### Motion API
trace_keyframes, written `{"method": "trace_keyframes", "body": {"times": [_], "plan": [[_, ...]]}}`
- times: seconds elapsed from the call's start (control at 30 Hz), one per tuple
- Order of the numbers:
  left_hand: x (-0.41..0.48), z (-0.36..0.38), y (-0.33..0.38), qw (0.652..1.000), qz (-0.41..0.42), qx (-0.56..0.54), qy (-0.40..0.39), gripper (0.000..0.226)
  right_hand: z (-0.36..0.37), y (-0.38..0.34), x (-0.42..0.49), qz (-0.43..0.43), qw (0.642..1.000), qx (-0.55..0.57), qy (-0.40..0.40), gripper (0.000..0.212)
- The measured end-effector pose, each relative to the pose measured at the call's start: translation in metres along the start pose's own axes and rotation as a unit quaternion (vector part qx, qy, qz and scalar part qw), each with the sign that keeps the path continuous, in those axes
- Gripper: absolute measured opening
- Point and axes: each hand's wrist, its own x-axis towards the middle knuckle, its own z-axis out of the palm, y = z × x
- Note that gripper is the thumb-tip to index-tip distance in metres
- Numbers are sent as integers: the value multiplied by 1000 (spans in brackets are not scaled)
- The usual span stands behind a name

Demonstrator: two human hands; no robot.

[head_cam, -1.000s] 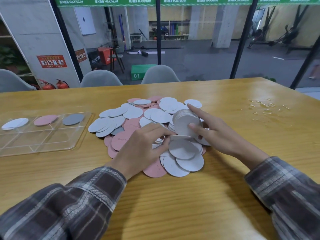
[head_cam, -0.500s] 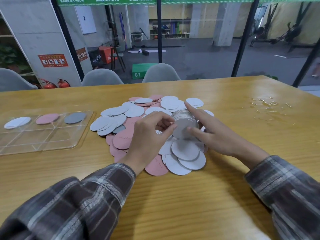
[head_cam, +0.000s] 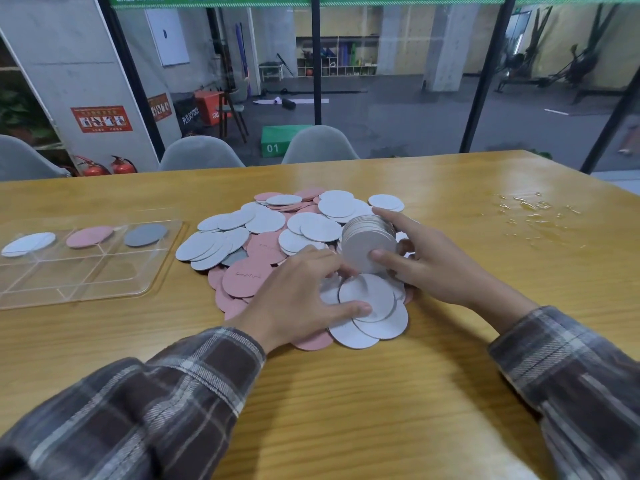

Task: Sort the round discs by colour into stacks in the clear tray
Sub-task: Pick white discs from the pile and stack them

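Above the wooden table, right hand grips thin discs.

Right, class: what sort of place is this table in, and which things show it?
Probably a gym's seating area: beyond the glass are a green plyo box, exercise machines and shelves of gear.

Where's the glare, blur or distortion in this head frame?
Head view: daylight sheens off the table at far right, around the water drops; the clear tray rim glints; left sleeve and right sleeve go soft at the bottom corners; wide-angle splays the black posts outward; the disc pile is sharp.
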Motion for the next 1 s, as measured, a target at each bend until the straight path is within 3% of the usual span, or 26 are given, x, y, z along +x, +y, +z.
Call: {"method": "trace_keyframes", "body": {"times": [0.3,0.47,0.77,1.0], "plan": [[2,-8,8,977,-99,-188,29,35,0,-1,0,9,998,56,1,64],[5,-10,7,971,-112,-198,79,19,1,-4,-1,44,994,99,-11,63],[10,-5,8,967,-90,-158,176,15,1,-14,-6,32,994,101,-31,61],[14,0,11,962,-89,-158,203,15,4,-4,-2,-30,999,5,-36,73]]}}
